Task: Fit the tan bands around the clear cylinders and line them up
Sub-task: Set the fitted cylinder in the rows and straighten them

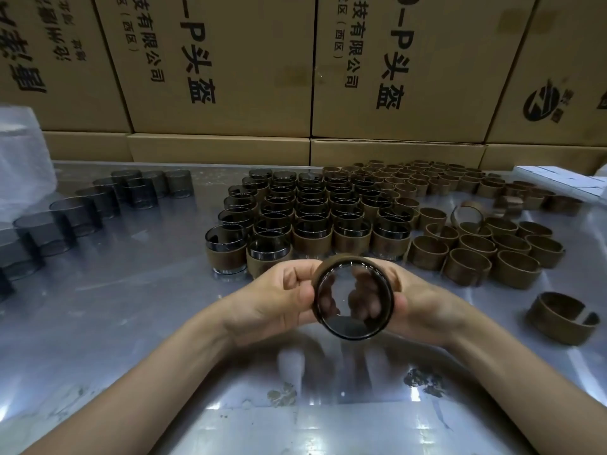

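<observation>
I hold one clear cylinder point(353, 298) above the table, its open end turned toward me, with a tan band point(348, 257) wrapped around its outside. My left hand point(276, 300) grips its left side and my right hand point(417, 300) grips its right side; fingers show through the glass. Behind it stand several rows of banded cylinders point(312, 211), packed close together. Bare clear cylinders point(82, 211) line up at the left. Loose tan bands point(473, 244) lie in a heap at the right.
A single open tan band point(563, 316) lies apart at the right, near my right forearm. Stacked cardboard boxes point(230, 77) wall off the back of the shiny table point(131, 323). A plastic bag point(23, 159) sits at far left, white boxes point(561, 182) at far right.
</observation>
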`<state>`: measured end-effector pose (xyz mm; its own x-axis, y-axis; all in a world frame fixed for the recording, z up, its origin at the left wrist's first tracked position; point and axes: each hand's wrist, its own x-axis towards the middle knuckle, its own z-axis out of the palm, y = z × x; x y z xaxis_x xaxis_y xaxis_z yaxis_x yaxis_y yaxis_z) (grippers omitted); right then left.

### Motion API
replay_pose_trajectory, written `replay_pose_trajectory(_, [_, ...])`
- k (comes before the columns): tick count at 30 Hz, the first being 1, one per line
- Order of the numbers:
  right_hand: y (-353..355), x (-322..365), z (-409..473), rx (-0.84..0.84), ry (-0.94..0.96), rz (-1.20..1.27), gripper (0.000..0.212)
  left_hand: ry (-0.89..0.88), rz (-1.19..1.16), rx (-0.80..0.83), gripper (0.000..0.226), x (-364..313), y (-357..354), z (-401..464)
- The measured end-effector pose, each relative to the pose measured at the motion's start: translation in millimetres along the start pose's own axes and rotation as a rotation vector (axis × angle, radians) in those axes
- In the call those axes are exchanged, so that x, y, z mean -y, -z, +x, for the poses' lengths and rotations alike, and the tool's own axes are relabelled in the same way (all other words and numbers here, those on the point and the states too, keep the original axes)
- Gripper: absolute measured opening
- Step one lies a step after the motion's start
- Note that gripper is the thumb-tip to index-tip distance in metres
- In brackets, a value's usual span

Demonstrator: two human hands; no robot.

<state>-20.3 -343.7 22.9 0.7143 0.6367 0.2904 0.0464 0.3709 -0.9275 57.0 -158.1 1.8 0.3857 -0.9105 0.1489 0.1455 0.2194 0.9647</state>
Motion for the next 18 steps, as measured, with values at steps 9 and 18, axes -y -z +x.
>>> replay_pose_trajectory(9, [15.8, -4.4, -5.8, -0.311, -0.089, -0.108, 0.089, -0.048, 0.049, -0.122, 0.062, -9.3, 6.6, 2.3])
replay_pose_trajectory(18, [17.9, -17.0, 1.9, -0.635, -0.079, -0.815, 0.012, -0.454, 0.900, -0.576, 0.037, -6.5, 3.0, -0.5])
